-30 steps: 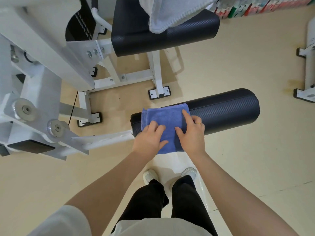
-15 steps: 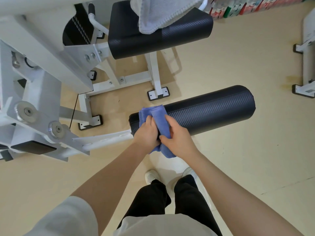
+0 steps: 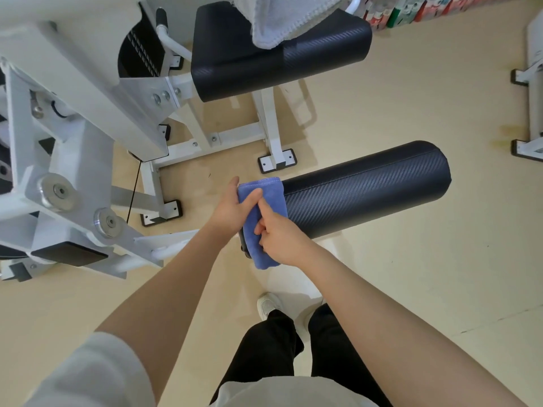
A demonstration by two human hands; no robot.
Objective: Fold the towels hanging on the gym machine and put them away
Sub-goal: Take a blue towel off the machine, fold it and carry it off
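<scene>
A small blue towel, folded into a narrow strip, lies over the left end of the black roller pad. My left hand grips its left edge, thumb on top. My right hand pinches the lower part of the strip from the right. A white towel hangs over the black seat pad at the top.
The white gym machine frame fills the left side, with its feet on the beige floor. Another white machine base stands at the right edge. My legs and shoes are below the roller.
The blue towel lay spread flat on the roller a second ago. Both hands have folded it in half into a narrow strip and now hold it.
</scene>
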